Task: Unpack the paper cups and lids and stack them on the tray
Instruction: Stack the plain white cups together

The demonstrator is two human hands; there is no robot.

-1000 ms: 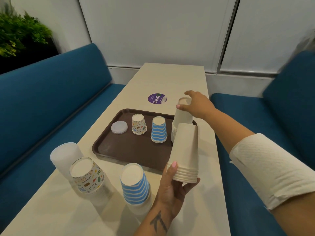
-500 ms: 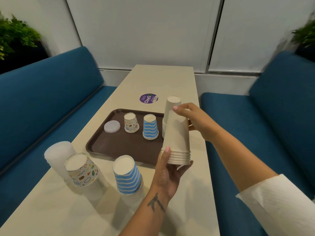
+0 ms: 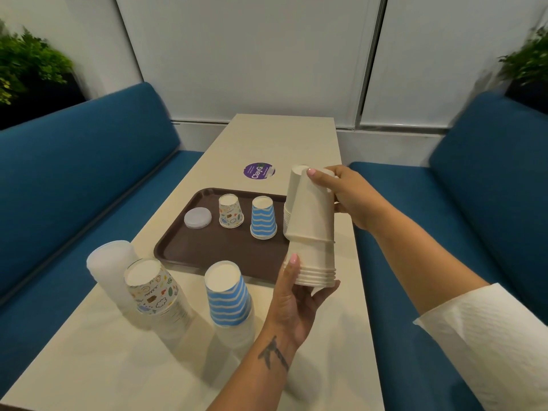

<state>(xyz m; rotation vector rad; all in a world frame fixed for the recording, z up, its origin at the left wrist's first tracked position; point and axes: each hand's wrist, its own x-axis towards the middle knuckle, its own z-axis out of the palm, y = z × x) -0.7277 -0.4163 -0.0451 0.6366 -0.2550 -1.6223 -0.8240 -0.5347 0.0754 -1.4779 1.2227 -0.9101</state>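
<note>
Our left hand (image 3: pixel 292 295) grips the white cup stack (image 3: pixel 315 264); our right hand (image 3: pixel 347 197) pinches its top cup (image 3: pixel 311 209) above the tray (image 3: pixel 225 253) rim's three-o'clock edge.

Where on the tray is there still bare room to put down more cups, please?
The tray is bare along its near edge, in front of the lid, patterned cup and striped cup. Its right end is crowded: a white stack stands there, behind the held cups.
</note>
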